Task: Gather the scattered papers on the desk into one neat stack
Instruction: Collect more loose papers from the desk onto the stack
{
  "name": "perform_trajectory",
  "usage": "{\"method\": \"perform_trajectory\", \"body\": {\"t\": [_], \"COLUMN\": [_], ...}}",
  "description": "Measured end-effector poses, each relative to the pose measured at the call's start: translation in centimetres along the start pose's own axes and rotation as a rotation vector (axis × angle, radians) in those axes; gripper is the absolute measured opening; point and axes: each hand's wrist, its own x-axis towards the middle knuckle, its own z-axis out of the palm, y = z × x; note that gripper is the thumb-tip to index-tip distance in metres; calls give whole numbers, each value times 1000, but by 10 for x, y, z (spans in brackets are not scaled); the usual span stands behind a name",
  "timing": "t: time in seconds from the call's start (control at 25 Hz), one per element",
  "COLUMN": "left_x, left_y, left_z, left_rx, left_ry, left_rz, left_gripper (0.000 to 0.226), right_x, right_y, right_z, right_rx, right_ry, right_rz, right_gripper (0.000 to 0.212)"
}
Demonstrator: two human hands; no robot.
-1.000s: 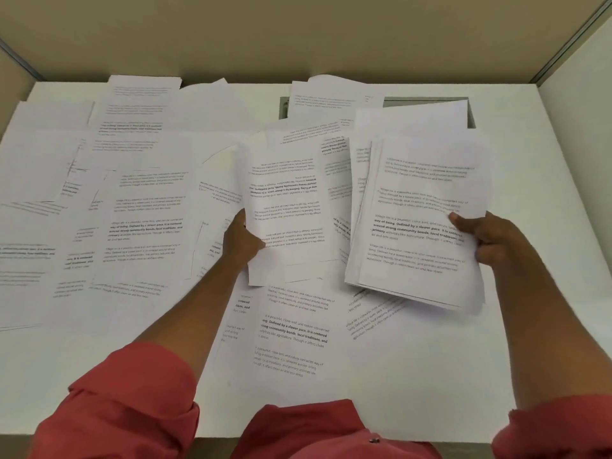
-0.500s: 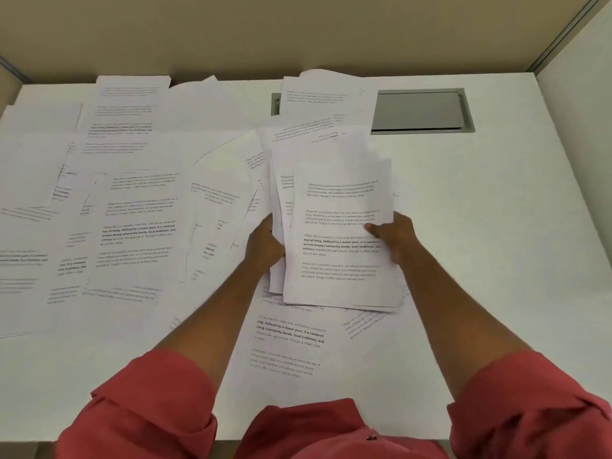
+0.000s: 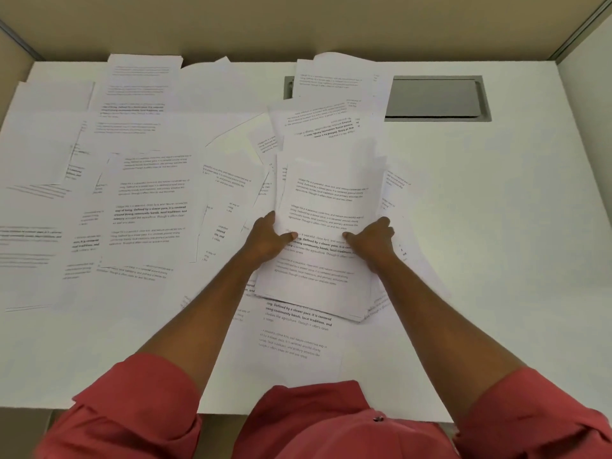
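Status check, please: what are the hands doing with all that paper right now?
Left hand and right hand grip the gathered bundle. Loose sheets cover the desk's left. Nothing blocking.

Worktop: plain white, matte, no pattern.

Scattered papers: white sheets, printed in blocks of small grey-black text; some paragraphs carry heavier bold black lines. A few sheets show text upside down.

Held stack: white, same grey paragraph print, one bold black band across the middle.

Cable hatch: flat mid-grey panel, slightly darker grey frame.

Back wall: dull beige-tan, uniform. Side panel: pale off-white, with a grey metal edge strip.

Sleeves: coral red, solid colour. Shirt front: same coral red, one small dark button.
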Motion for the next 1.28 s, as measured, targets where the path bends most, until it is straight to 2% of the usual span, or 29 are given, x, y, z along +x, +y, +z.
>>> {"method": "perform_trajectory", "body": {"t": [0.2,0.32,0.44,0.56,0.68,0.84,1.08,1.2,1.28], "left_x": [-16,-28,-35,-35,-32,-27,-18,-14,-11], "left_y": [5,2,-4,-25,-56,-86,-106,-110,-112], "left_z": [2,-6,-25,-57,-83,-101,-134,-143,-151], "left_rx": [-97,-183,-155,-57,106,371,269,212,185], "left_ry": [71,96,100,204,361,442,415,406,413], "left_rz": [35,31,26,-4,-56,-247,-337,-322,-311], "left_gripper": [68,62,59,47,40,52,58,58,56], "right_x": [-15,-24,-43,-62,-77,-96,-108,-115,-114], "right_y": [5,8,7,-2,-18,-48,-75,-76,-78], "right_z": [6,15,36,69,103,135,160,171,179], "right_rx": [196,350,515,597,499,156,40,-262,-225], "right_ry": [19,7,-41,-127,-194,-135,-106,93,105], "right_rz": [80,147,166,195,189,110,136,-96,-252], "right_gripper": [71,60,51,52,46,50,46,35,29]}}
